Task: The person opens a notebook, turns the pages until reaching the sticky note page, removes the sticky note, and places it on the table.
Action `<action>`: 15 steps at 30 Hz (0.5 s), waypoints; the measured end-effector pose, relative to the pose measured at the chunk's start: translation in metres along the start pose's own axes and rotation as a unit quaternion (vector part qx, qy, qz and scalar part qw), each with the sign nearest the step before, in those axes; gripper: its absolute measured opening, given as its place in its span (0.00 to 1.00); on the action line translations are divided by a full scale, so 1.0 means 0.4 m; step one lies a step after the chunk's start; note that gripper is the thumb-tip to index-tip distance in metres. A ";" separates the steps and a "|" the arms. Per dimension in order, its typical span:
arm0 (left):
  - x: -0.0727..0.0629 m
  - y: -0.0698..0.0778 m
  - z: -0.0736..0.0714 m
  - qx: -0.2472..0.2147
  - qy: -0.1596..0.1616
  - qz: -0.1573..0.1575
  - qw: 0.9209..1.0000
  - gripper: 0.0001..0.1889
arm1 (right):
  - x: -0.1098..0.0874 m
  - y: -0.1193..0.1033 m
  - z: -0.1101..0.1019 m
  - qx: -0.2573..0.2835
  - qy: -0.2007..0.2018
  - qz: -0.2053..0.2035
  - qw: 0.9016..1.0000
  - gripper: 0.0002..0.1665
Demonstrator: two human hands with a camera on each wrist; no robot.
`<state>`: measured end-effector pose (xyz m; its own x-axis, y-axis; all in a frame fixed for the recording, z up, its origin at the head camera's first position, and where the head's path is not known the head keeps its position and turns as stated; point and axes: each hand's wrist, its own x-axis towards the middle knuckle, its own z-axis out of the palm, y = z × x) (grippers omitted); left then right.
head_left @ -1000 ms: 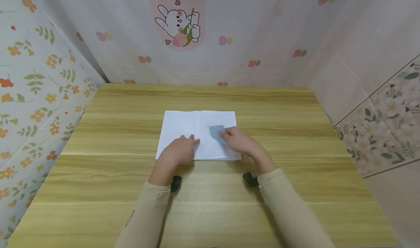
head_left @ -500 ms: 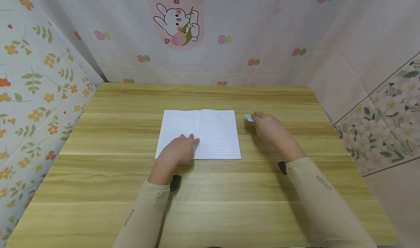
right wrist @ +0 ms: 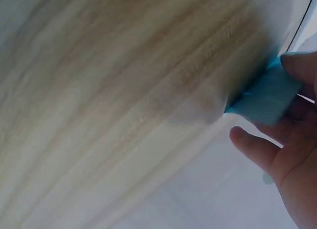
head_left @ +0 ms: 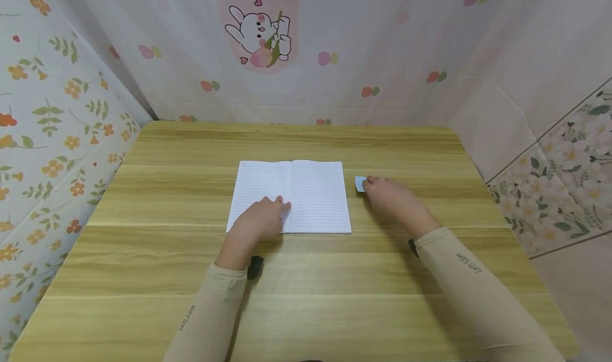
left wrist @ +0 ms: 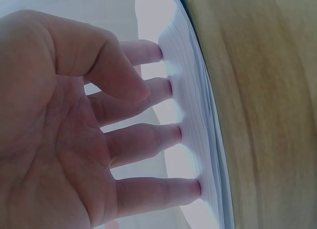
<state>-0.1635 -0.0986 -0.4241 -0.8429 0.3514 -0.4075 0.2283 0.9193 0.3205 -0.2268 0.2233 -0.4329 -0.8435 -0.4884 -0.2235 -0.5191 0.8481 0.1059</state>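
An open notebook (head_left: 320,197) with lined white pages lies flat on the wooden table. My left hand (head_left: 262,219) rests on it near the centre fold; in the left wrist view its straight fingertips (left wrist: 173,135) press the page while the thumb stays lifted. Just right of the notebook, my right hand (head_left: 389,197) pinches a small blue sticky note (head_left: 360,184) between thumb and fingers. Seen from the right wrist, the sticky note (right wrist: 270,95) bends slightly, its lower edge close at the table surface. Part of it is hidden by the fingers.
The wooden table (head_left: 306,298) has rounded corners and stands against a patterned curtain (head_left: 363,43). A floral cloth (head_left: 62,139) hangs at the left and tiled wall (head_left: 569,181) rises at the right. Dark wrist straps (head_left: 255,268) show by the sleeves.
My right hand has carried the sticky note from over the right page to the table right of the notebook, then drawn it slightly nearer. The left hand has stayed in place.
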 end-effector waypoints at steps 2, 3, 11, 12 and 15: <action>-0.001 0.001 0.000 0.000 0.000 -0.001 1.000 0.30 | -0.001 -0.003 -0.001 0.019 -0.015 0.007 1.000 0.25; -0.002 0.001 0.001 0.000 0.000 0.000 1.000 0.30 | 0.000 -0.005 -0.002 0.026 -0.022 0.009 0.999 0.30; -0.002 0.001 0.002 0.006 0.002 0.003 1.000 0.30 | 0.017 -0.028 0.000 0.118 -0.095 0.022 0.988 0.47; -0.002 0.001 0.002 0.007 0.001 0.004 1.000 0.30 | 0.016 -0.025 0.003 0.131 -0.099 0.026 0.986 0.47; 0.000 0.001 0.005 0.010 0.001 0.003 1.000 0.29 | 0.001 -0.003 0.014 0.160 -0.103 0.043 0.981 0.50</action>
<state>-0.1623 -0.0981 -0.4257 -0.8419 0.3575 -0.4043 0.2441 0.9204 0.3054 -0.2257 0.2233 -0.4387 -0.8199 -0.3877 -0.4213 -0.3493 0.9217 -0.1685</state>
